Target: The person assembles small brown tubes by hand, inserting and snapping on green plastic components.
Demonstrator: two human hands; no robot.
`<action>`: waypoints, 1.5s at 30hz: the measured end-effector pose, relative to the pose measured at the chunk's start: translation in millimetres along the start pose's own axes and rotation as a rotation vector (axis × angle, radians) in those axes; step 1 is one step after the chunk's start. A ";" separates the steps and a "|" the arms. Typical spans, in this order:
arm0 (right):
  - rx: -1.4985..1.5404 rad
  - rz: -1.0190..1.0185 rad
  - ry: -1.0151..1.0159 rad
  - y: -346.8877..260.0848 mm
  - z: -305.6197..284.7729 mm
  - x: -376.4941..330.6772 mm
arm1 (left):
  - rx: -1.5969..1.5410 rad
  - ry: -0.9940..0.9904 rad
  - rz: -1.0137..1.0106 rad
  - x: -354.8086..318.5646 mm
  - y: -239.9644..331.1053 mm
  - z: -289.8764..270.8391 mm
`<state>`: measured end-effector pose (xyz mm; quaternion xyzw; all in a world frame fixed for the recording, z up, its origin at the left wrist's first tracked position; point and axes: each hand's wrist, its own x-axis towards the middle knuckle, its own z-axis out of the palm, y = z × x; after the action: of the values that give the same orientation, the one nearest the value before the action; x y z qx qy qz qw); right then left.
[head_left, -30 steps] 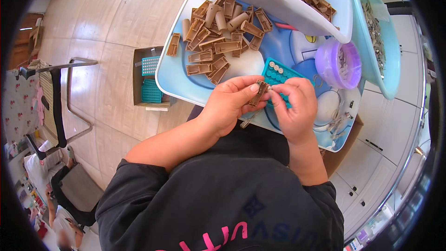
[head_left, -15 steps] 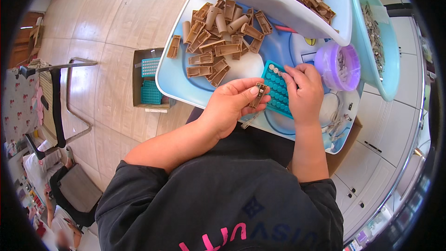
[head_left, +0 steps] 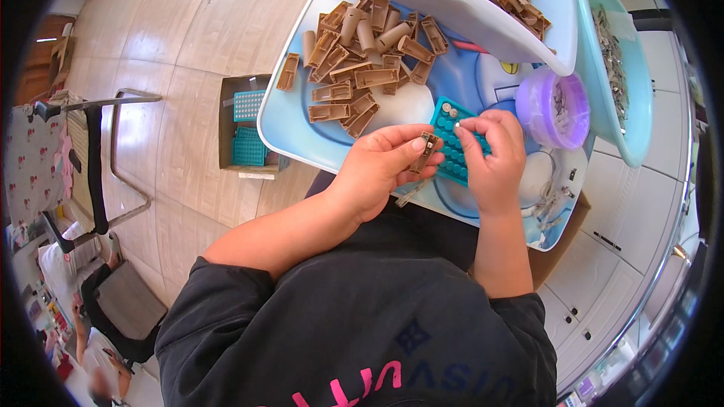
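Note:
My left hand (head_left: pixel 369 169) grips a small brown plastic casing (head_left: pixel 426 152) between thumb and fingers, its hollow side up with metal bits inside. Just right of it, my right hand (head_left: pixel 498 154) is closed in a pinch over a teal tray (head_left: pixel 452 169) of round pockets. At its fingertips shows a tiny pale piece (head_left: pixel 457 126), too small to name. A few whitish round discs (head_left: pixel 450 110) sit in the tray's far corner pockets. The right fingers hide part of the tray.
Brown casings (head_left: pixel 354 53) lie piled on the blue tabletop (head_left: pixel 290 124). Behind stands a white bin (head_left: pixel 467 11) full of more casings. To the right are a purple tub (head_left: pixel 554 109) and a turquoise basin (head_left: pixel 641 90) of metal parts. A cardboard box (head_left: pixel 226 143) with teal trays rests on the floor.
My right hand has drawn slightly back from the far-corner discs of the tray, and the tiny pale piece now shows at its fingertips. The left hand still holds the casing.

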<state>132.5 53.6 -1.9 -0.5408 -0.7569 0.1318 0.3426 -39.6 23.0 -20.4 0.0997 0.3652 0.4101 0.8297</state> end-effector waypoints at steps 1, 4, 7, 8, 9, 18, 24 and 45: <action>0.070 0.003 0.018 -5.1 -1.0 -2.5 | -0.001 -0.001 -0.003 0.3 -0.3 0.7; 0.122 -0.081 0.012 -15.1 3.0 -6.6 | -0.014 0.003 -0.003 0.3 -1.0 1.7; 0.127 -0.101 -0.002 -17.5 5.4 -7.7 | -0.018 0.010 0.004 0.2 -2.3 0.5; 0.124 -0.103 -0.013 -17.8 5.6 -8.1 | -0.021 0.016 0.002 0.4 -2.2 1.5; 0.123 -0.103 -0.013 -17.4 6.2 -8.9 | -0.023 0.021 0.000 0.6 -2.1 2.0; 0.053 -0.011 0.039 -2.8 5.3 1.4 | -0.005 0.017 0.000 -1.7 0.7 2.8; -0.201 -0.080 -0.005 7.8 9.4 8.2 | 0.005 0.006 -0.004 -0.5 1.5 3.9; -0.094 -0.265 0.002 -19.6 17.0 -17.8 | -0.014 0.060 0.054 -0.6 -6.5 4.8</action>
<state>110.2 32.9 -9.9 -0.4515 -0.8267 0.0495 0.3320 -32.7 19.1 -19.7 0.0914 0.3846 0.4375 0.8077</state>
